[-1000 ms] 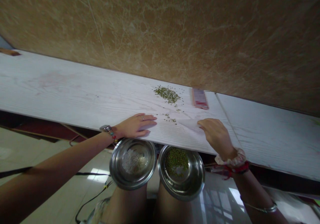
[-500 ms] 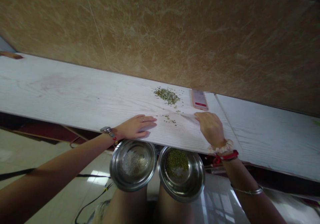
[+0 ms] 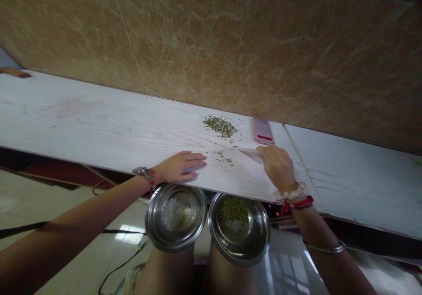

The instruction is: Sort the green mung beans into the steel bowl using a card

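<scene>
My left hand (image 3: 184,166) lies flat on the white board (image 3: 99,136), fingers stretched out and holding nothing. Pinched in my right hand (image 3: 277,166) is a thin white sheet (image 3: 249,152), slanting down to the board; it may be paper or plastic. A few mung beans (image 3: 223,158) are scattered between my hands. Behind them lies a larger pile of mung beans mixed with pale grains (image 3: 220,126). Below the board's edge, the left steel bowl (image 3: 150,233) has white grains, perhaps rice, in it. Green mung beans (image 3: 233,211) are in the right steel bowl (image 3: 260,242).
A phone (image 3: 263,131) lies on the board near my right hand, by the brown marbled wall (image 3: 211,44). Both bowls rest over my knees, close under the board. A black cable (image 3: 115,266) runs across the tiled floor. A brown wooden piece (image 3: 15,72) sits far left.
My right hand has barely shifted with the sheet. My left hand, the beans and the bowls look the same.
</scene>
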Demonstrator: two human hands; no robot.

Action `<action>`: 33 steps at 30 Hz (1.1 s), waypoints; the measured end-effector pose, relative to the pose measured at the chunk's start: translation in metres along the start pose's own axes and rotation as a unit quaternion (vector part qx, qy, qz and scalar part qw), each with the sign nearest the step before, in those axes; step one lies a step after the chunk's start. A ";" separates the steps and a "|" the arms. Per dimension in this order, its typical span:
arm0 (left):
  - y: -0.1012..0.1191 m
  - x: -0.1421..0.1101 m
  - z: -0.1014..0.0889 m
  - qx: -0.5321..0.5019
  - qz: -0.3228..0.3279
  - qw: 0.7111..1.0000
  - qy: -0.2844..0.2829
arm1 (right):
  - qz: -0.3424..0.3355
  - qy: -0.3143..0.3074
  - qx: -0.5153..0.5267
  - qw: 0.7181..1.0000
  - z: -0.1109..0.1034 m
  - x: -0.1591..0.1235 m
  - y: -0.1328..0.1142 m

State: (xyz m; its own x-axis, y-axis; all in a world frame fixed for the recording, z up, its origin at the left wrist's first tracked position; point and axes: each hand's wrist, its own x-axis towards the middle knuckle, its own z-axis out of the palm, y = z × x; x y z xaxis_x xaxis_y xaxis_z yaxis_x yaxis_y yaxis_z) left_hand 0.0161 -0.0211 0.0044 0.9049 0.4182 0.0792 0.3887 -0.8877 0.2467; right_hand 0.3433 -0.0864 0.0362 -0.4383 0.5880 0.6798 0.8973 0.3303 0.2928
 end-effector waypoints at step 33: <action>-0.001 0.001 0.000 0.007 0.010 1.000 0.008 | -0.052 0.012 0.054 0.997 -0.042 -0.010 -0.014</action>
State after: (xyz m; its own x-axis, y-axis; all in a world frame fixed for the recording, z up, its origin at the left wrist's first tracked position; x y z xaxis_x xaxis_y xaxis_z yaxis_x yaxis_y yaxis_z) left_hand 0.0164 -0.0200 0.0040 0.9096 0.4036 0.0988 0.3733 -0.8982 0.2323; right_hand 0.3379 -0.1277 0.0534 -0.5269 0.5293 0.6650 0.8352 0.4677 0.2895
